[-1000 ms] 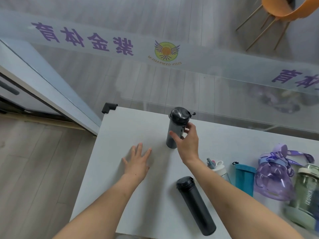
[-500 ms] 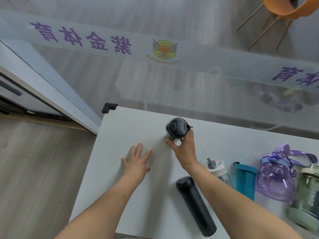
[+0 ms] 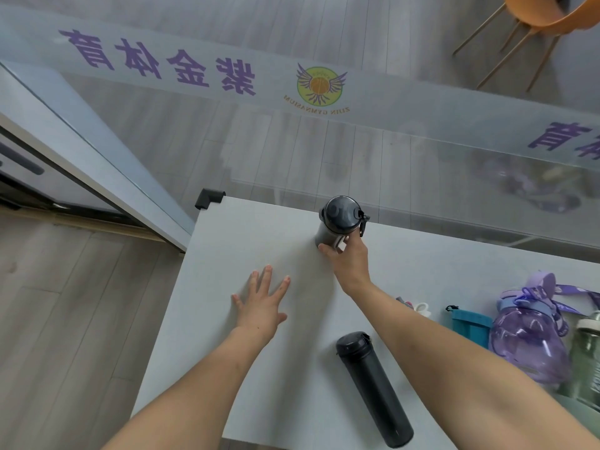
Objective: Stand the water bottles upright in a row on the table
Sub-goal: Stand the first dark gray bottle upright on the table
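Note:
A grey bottle with a black flip lid (image 3: 337,220) stands upright near the far edge of the white table (image 3: 246,235). My right hand (image 3: 349,259) grips its lower body. My left hand (image 3: 261,300) lies flat on the table, fingers spread, holding nothing. A tall black flask (image 3: 373,388) lies on its side near the front edge, between my forearms. To the right are a white-capped bottle (image 3: 422,309) mostly hidden by my right arm, a teal bottle (image 3: 469,326), a purple jug with a strap (image 3: 529,336) and a green bottle (image 3: 587,358).
A glass partition with purple lettering (image 3: 181,66) runs right behind the table's far edge. A black corner guard (image 3: 207,198) caps the table's far left corner. A door frame (image 3: 97,177) stands at the left, and an orange chair (image 3: 545,11) beyond the glass.
My right hand has carried the grey bottle farther back toward the table's far edge and now holds it lower down. My left hand has stayed flat in place.

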